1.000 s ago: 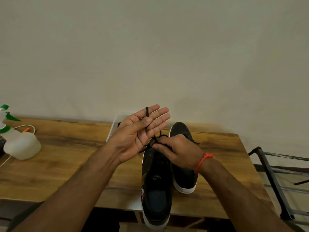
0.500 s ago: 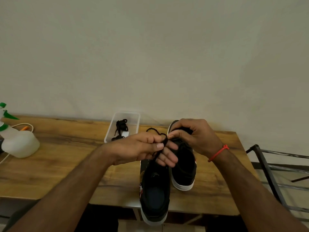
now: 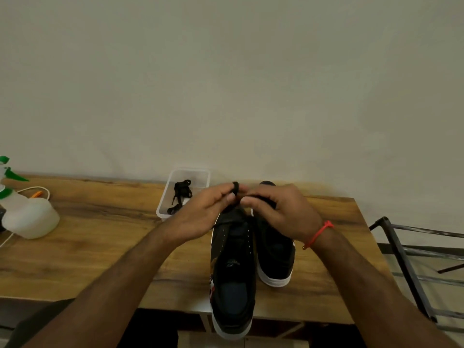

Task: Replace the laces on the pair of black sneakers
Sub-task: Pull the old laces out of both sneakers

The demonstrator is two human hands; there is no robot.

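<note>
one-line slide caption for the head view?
Both hands, left hand and right hand, work a black lace above two black sneakers on a wooden table.

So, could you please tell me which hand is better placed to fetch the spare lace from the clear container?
Probably the left hand. The clear container with the spare lace sits just beside it, left of the sneakers. The right hand would have to cross over the left.

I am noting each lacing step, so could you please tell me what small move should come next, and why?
Probably feed the thin black lace down into the nearer black white-soled sneaker: the left hand and right hand both pinch the lace just above its front eyelets.
</note>
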